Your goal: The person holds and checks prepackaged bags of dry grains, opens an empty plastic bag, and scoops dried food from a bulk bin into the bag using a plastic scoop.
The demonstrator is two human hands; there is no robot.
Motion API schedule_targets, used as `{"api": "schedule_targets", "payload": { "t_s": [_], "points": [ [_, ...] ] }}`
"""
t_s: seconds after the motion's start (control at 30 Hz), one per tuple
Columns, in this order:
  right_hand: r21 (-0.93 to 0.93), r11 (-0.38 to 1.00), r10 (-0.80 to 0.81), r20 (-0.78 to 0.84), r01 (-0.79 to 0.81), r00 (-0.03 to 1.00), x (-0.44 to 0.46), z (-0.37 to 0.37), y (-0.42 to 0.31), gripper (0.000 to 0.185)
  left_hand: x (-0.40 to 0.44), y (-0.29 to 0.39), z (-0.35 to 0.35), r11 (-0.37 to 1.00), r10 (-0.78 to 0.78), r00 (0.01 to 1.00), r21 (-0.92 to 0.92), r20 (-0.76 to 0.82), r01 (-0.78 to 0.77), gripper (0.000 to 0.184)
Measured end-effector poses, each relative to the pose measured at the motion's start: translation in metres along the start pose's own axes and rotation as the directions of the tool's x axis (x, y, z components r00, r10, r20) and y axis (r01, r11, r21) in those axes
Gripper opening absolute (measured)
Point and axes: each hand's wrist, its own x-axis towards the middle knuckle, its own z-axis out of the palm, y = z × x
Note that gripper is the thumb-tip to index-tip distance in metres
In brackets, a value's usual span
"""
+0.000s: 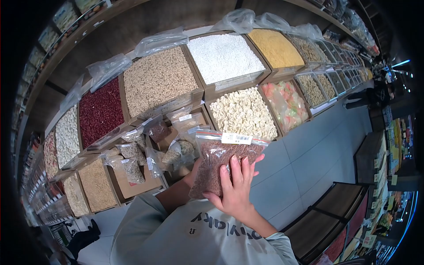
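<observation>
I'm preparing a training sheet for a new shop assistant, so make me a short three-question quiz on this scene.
1. Where is the person's right hand in relation to the clear plastic zip bag of reddish-brown contents?
A) Wholly behind it
B) Across its front
C) Apart from it

2. True or false: the small, bright white grains lie between the beige grains and the fine yellow grains.

3. Fill in: as pictured, the white rectangular barcode label sits near the bag's ____ edge.

Key: 1. B; 2. True; 3. top
</observation>
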Motion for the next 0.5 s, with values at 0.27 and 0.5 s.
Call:
{"api": "schedule_targets", "payload": {
  "t_s": [0.27,0.5],
  "points": [
    [0.099,0.994,0.045,-0.036,-0.041,0.998,0.0019,0.0003,-0.0019,0.084,0.0002,-0.0017,0.0010,1.000,0.020,1.000,-0.001,0.022,-0.020,0.081],
    [0.109,0.993,0.056,-0.026,-0.053,0.998,0.0039,-0.0024,-0.0013,0.086,0.0024,-0.0031,-0.0025,0.999,0.033,0.999,-0.015,0.040,-0.032,0.083]
  ]
}}
